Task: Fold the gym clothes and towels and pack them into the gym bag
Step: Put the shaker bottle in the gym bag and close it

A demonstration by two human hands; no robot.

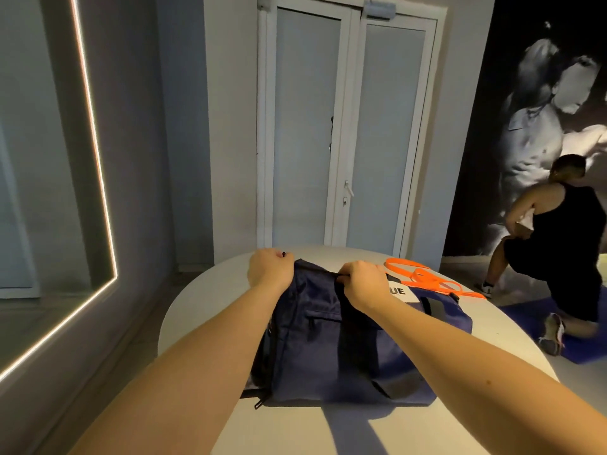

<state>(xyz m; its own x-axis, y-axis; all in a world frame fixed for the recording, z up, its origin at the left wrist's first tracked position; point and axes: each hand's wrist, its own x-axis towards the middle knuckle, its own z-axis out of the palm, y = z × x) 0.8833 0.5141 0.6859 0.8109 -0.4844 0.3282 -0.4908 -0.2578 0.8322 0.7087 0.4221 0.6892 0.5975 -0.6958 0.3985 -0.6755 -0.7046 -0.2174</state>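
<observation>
- The navy gym bag (328, 349) lies flat on the white table (197, 310), with both arms stretched out over it.
- The left hand (269, 269) is curled tight on the bag's far left corner, a small dark bit poking out of the fist.
- The right hand (361, 280) pinches the bag's top edge, right at the black strap (346, 326).
- An orange strap (423, 277) sprawls on the table just behind the bag.
- Off to the right, a person (565, 244) in black kneels on a blue mat (584, 353).
</observation>
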